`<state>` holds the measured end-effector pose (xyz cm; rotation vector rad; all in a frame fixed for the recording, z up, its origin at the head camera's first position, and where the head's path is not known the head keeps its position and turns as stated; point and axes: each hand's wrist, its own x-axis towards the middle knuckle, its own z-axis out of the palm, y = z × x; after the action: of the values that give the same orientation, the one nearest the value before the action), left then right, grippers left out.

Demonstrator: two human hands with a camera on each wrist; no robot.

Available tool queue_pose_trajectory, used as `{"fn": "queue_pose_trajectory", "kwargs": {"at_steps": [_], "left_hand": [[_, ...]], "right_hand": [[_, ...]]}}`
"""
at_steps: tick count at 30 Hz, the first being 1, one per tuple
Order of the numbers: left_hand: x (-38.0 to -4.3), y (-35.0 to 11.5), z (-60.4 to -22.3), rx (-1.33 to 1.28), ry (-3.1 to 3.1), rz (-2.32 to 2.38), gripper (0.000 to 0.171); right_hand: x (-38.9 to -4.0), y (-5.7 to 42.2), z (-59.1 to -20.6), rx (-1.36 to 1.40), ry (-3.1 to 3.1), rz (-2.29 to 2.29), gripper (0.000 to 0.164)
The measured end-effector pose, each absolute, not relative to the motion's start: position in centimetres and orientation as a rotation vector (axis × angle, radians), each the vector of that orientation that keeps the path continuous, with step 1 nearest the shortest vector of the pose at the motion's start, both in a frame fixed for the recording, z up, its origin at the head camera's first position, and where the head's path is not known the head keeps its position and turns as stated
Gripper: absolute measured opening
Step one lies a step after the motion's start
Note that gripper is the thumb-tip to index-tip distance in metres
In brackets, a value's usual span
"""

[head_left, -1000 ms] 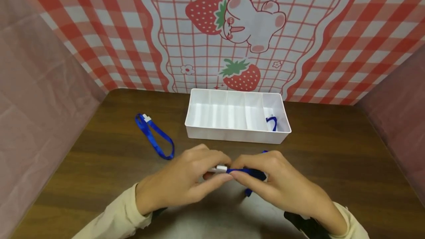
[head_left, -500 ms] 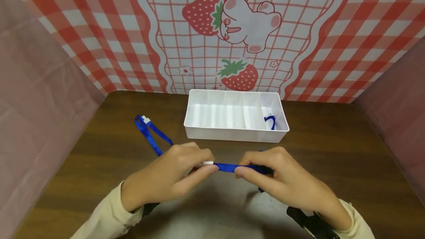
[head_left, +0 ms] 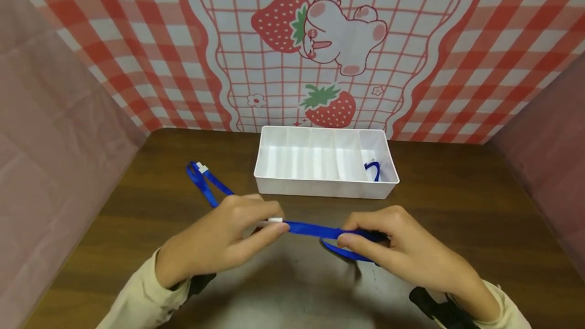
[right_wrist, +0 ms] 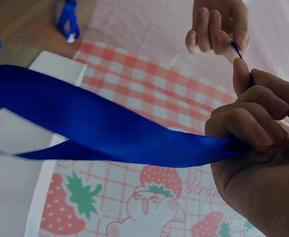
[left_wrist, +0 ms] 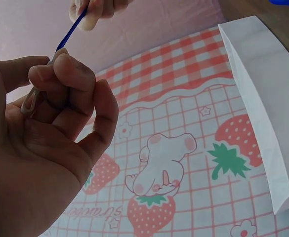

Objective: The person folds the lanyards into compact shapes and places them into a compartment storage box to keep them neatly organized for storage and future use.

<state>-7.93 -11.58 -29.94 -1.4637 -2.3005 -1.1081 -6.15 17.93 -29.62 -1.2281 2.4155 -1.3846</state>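
A blue lanyard (head_left: 313, 230) is stretched between my two hands over the pale front part of the table. My left hand (head_left: 224, 240) pinches its white plastic clip end (head_left: 275, 220) between thumb and fingers; the left wrist view shows a pale clip loop (left_wrist: 30, 102) inside the curled fingers. With thumb and fingers my right hand (head_left: 402, 248) grips the blue strap. From that hand a loose loop of strap hangs back, seen wide and close as the blue band (right_wrist: 104, 118) in the right wrist view.
Behind the hands stands a white divided box (head_left: 320, 187); a blue lanyard piece (head_left: 376, 167) lies in its rightmost compartment. Another blue lanyard (head_left: 198, 179) with a white clip lies on the brown table (head_left: 123, 207) at left, partly behind my left hand. A checked strawberry cloth (head_left: 338, 24) hangs behind.
My left hand has moved left with the clip and my right hand slightly right, so a longer stretch of blue strap shows between them. The loose loop now shows left of the right thumb.
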Motion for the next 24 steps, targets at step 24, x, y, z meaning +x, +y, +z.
{"fn": "queue_pose_trajectory", "kwargs": {"at_steps": [24], "left_hand": [[-8.7,-15.6,-32.0,-1.336,-2.387,-1.219,0.022]], "right_hand": [[-5.6,21.2,-29.3,-1.072,2.645,-1.226,0.029]]}}
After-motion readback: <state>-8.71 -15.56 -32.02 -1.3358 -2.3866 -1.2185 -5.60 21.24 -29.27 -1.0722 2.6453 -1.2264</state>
